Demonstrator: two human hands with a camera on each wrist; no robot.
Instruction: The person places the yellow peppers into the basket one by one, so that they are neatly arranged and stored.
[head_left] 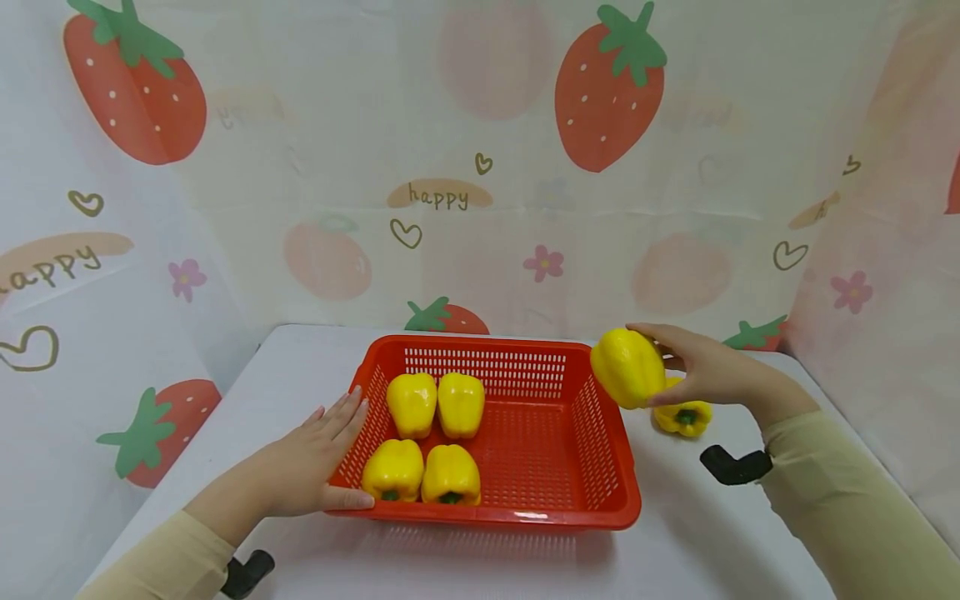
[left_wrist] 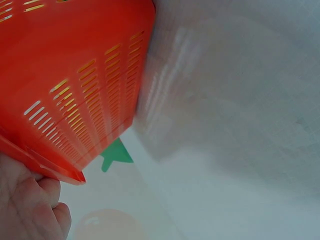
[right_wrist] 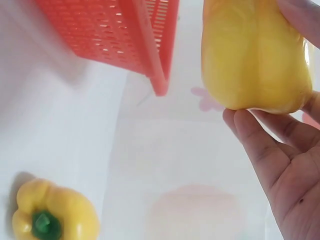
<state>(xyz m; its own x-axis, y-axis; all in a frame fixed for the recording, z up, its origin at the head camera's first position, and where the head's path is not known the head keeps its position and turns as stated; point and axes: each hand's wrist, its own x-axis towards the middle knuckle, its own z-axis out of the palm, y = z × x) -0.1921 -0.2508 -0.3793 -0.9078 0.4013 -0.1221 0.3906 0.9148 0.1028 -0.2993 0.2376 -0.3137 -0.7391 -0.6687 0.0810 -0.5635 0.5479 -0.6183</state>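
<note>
A yellow bell pepper (head_left: 628, 367) is held up by my right hand (head_left: 708, 367), just over the right rim of the red basket (head_left: 630, 500). In the right wrist view, the fingertips touch the underside of this pepper (right_wrist: 257, 60) and the thumb lies across its other side. My left hand (head_left: 307, 462) rests on the basket's left rim, fingers extended and thumb on the front corner. Inside the basket's left half sit several yellow peppers, including a front one (head_left: 392, 471) and a back one (head_left: 461, 404).
Another yellow pepper (head_left: 684, 419) lies on the white table (head_left: 705, 517) to the right of the basket, partly behind my right hand. Its green stem end shows in the right wrist view. A strawberry-print cloth (head_left: 450, 275) hangs behind and at both sides.
</note>
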